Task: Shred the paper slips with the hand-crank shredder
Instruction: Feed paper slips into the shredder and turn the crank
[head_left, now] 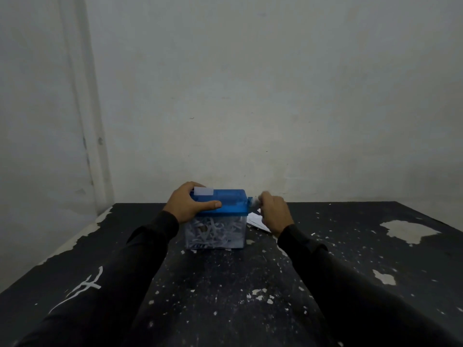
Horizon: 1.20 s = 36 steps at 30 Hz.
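Black sleeves (105, 279) fill the near edge, both forearms reaching out to the shredder (217, 216); the left one carries a white scrawled logo.

Shredder sits about mid-worktop (225, 296), a little short of the far edge, with the pale wall (250, 96) beyond it. Blue lid (225, 201) on top, clear bin (215, 232) underneath, packed with white paper strips (213, 231).

Left hand (188, 202) is clamped over the lid's left end: thumb lies along the near edge of the lid, fingers curl over the far side. Grip is closed on the lid, holding the shredder down.

One white paper slip (203, 191) stands in the lid slot, sticking up just beside the left hand's fingers.

Right hand (274, 211) is at the shredder's right side, fingers curled tight around the crank (253, 202), which juts out from the lid's right end. Grip closed on it. That spot is motion-blurred, so crank shape is not readable.

More white paper slips (258, 221) lie flat on the worktop just right of the shredder, partly hidden under the right hand and wrist.

Worktop is black with paint chipped off in pale patches, largest patch well right of the shredder, small flecks all over the near side of it.
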### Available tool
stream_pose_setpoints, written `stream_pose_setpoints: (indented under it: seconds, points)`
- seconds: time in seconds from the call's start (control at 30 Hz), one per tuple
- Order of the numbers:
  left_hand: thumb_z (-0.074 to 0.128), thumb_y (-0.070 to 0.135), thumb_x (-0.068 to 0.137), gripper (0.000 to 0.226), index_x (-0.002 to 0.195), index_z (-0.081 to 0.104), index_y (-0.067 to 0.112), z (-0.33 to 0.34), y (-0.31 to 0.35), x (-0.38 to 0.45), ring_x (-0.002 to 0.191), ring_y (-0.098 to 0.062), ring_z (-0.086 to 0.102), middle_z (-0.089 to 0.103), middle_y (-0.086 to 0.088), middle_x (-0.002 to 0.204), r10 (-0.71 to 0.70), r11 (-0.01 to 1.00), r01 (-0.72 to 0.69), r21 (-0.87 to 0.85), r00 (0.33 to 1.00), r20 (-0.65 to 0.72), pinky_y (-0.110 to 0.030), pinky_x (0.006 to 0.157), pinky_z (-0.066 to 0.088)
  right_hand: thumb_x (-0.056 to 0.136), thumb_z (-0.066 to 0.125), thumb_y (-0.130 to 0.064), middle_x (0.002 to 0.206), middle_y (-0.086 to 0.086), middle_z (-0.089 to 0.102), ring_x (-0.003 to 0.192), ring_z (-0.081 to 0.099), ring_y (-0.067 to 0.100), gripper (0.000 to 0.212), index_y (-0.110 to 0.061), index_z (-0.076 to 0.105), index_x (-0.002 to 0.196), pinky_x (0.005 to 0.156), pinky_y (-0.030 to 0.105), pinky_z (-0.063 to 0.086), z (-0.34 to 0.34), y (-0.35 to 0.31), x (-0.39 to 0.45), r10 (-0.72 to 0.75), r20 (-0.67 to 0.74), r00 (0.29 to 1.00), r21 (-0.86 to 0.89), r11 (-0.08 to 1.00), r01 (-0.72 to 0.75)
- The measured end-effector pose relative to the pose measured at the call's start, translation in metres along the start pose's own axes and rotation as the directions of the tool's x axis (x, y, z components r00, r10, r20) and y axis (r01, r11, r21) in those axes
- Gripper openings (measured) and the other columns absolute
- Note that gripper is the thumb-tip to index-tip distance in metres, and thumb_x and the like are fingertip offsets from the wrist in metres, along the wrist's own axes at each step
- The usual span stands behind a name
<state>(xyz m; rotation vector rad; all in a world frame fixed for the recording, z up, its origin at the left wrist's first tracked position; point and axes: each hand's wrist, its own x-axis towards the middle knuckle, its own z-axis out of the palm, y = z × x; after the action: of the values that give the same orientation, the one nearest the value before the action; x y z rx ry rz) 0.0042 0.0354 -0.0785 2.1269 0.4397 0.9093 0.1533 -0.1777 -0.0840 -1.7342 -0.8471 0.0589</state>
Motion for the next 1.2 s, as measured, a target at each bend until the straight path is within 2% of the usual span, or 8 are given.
stream_pose_setpoints:
  seconds: [0.1, 0.2, 0.4, 0.47, 0.67, 0.9, 1.07, 1.2]
  points:
    - [0.094, 0.051, 0.060, 0.065, 0.110, 0.064, 0.022, 0.000, 0.000, 0.000, 0.094, -0.015, 0.065, 0.066, 0.001, 0.107, 0.004, 1.000, -0.004, 0.012, 1.000, 0.008, -0.023, 0.072, 0.055, 0.096, 0.040, -0.023, 0.048, -0.013, 0.040, 0.048, 0.033, 0.011, 0.037, -0.017, 0.053, 0.062, 0.048, 0.026, 0.027, -0.005, -0.025, 0.010, 0.071, 0.019, 0.997, 0.213, 0.974, -0.073]
    - [0.093, 0.049, 0.062, 0.066, 0.113, 0.063, 0.021, -0.001, 0.001, -0.001, 0.095, -0.012, 0.063, 0.064, 0.003, 0.108, 0.001, 1.000, -0.001, 0.020, 1.000, 0.009, -0.018, 0.070, 0.052, 0.096, 0.044, -0.026, 0.050, -0.006, 0.045, 0.041, 0.035, 0.011, 0.037, -0.015, 0.056, 0.064, 0.046, 0.024, 0.028, -0.004, -0.033, 0.032, 0.090, 0.040, 0.995, 0.221, 0.970, -0.097]
    - [0.092, 0.052, 0.062, 0.069, 0.118, 0.064, 0.022, -0.001, 0.000, -0.002, 0.100, -0.006, 0.059, 0.061, 0.008, 0.114, 0.004, 1.000, -0.004, 0.019, 1.000, 0.004, -0.015, 0.072, 0.048, 0.097, 0.058, -0.041, 0.094, 0.012, 0.062, 0.062, 0.056, 0.025, 0.025, -0.019, 0.051, 0.108, 0.042, 0.024, 0.044, 0.009, -0.008, 0.064, 0.207, -0.049, 0.977, 0.116, 0.973, -0.200]
    - [0.091, 0.055, 0.060, 0.073, 0.120, 0.064, 0.023, -0.001, 0.000, -0.003, 0.102, -0.006, 0.058, 0.061, 0.009, 0.116, 0.009, 1.000, -0.009, 0.014, 1.000, 0.002, -0.015, 0.075, 0.048, 0.098, 0.060, -0.036, 0.100, 0.016, 0.066, 0.065, 0.060, 0.027, 0.020, -0.018, 0.057, 0.105, 0.042, 0.024, 0.046, 0.016, 0.005, 0.064, 0.211, -0.062, 0.976, 0.095, 0.974, -0.204]
    - [0.084, 0.078, 0.044, 0.097, 0.122, 0.064, 0.024, -0.002, -0.001, -0.003, 0.107, -0.010, 0.060, 0.061, 0.007, 0.121, 0.021, 1.000, -0.021, 0.001, 1.000, -0.005, -0.023, 0.086, 0.051, 0.099, 0.059, -0.025, 0.065, 0.001, 0.059, 0.061, 0.054, 0.018, 0.034, -0.015, 0.062, 0.068, 0.060, 0.028, 0.046, 0.012, 0.039, 0.039, 0.151, 0.060, 0.987, -0.262, 0.956, -0.130]
    - [0.092, 0.059, 0.059, 0.079, 0.123, 0.064, 0.022, -0.001, -0.004, -0.001, 0.108, -0.011, 0.059, 0.061, 0.006, 0.121, 0.006, 1.000, -0.006, 0.003, 1.000, -0.001, -0.022, 0.084, 0.049, 0.103, 0.055, -0.034, 0.054, -0.004, 0.057, 0.049, 0.050, 0.010, 0.045, -0.014, 0.063, 0.064, 0.051, 0.023, 0.044, -0.018, 0.045, 0.009, 0.155, 0.281, 0.947, -0.096, 0.987, -0.133]
    - [0.091, 0.058, 0.060, 0.077, 0.123, 0.064, 0.023, 0.001, -0.005, -0.001, 0.109, -0.012, 0.059, 0.061, 0.006, 0.121, 0.009, 1.000, -0.009, 0.004, 1.000, -0.015, -0.025, 0.086, 0.049, 0.094, 0.068, -0.036, 0.092, 0.002, 0.071, 0.085, 0.063, 0.015, 0.018, -0.019, 0.073, 0.089, 0.086, 0.037, 0.054, -0.029, 0.077, 0.014, 0.052, -0.032, 0.998, -0.391, 0.918, -0.061]
    - [0.092, 0.057, 0.061, 0.076, 0.123, 0.064, 0.022, 0.001, -0.006, 0.000, 0.108, -0.012, 0.059, 0.061, 0.006, 0.121, 0.007, 1.000, -0.007, -0.004, 1.000, -0.013, -0.022, 0.083, 0.049, 0.087, 0.068, -0.058, 0.133, -0.002, 0.058, 0.127, 0.051, 0.023, 0.051, -0.028, 0.064, 0.127, 0.112, 0.047, 0.040, -0.036, 0.092, 0.009, 0.218, 0.032, 0.976, -0.718, 0.684, -0.129]
